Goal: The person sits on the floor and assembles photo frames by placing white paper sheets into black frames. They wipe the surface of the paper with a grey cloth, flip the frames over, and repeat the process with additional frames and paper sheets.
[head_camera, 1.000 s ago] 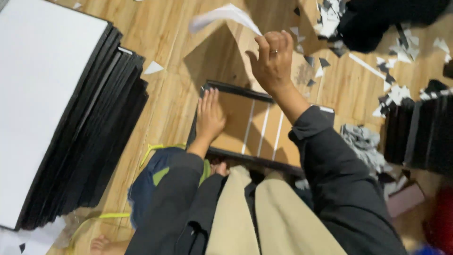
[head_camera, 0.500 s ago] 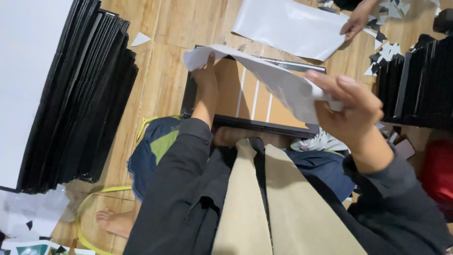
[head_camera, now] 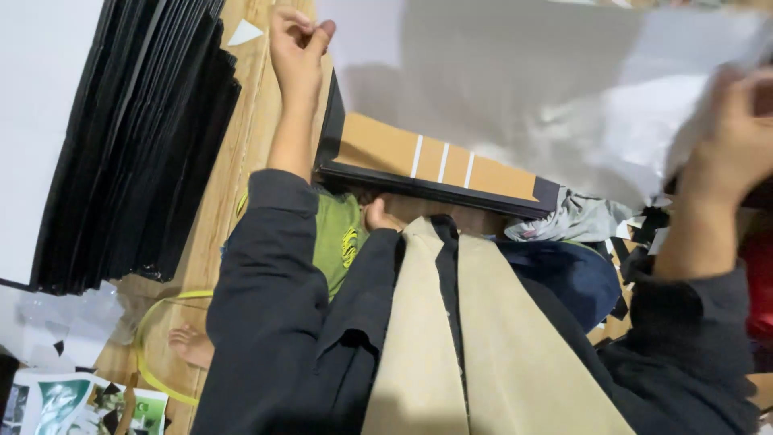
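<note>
The left hand (head_camera: 296, 40) and the right hand (head_camera: 737, 137) stretch a large white sheet (head_camera: 523, 89) between them above a black frame (head_camera: 439, 173) with a brown back, which lies on the wood floor (head_camera: 241, 129) just ahead of the person's knees. The left fingers are pinched on the sheet's left corner, and the right hand, blurred, is closed on its crumpled right edge. A stack of black frames (head_camera: 137, 145) lies to the left, near the left forearm.

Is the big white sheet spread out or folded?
Spread out: the white sheet stretches flat between the left hand and right hand, above the black frame.
</note>
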